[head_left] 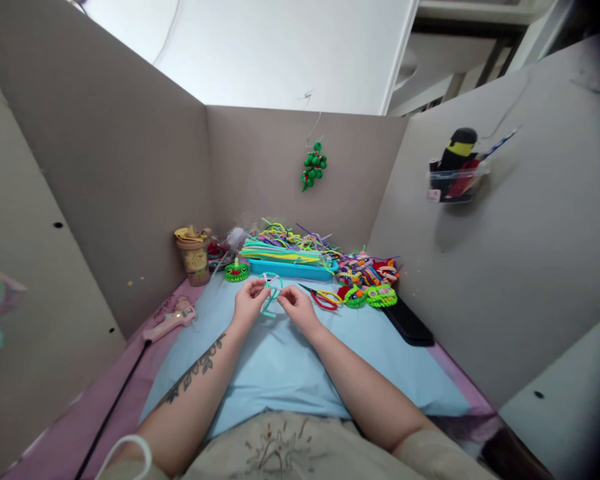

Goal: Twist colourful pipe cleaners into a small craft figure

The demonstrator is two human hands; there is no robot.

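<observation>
Over the blue cloth, my left hand (251,298) and my right hand (299,307) meet at a small looped shape of turquoise pipe cleaner (270,308). A pale pink or white strand crosses its upper part. Thumb and forefinger of each hand are pinched on the loops, one hand per side. The fingertips cover part of the bends. Just right of my right hand lie scissors (326,300) with red and yellow handles. A blue tray (300,271) behind my hands holds straight turquoise and yellow pipe cleaners (285,253).
A pink glue gun (170,323) lies at left, with a brown cup (195,260) behind it. Green fuzzy pieces (237,271) sit left of the tray, and more (381,296) at right. A black case (407,321) lies by the right wall.
</observation>
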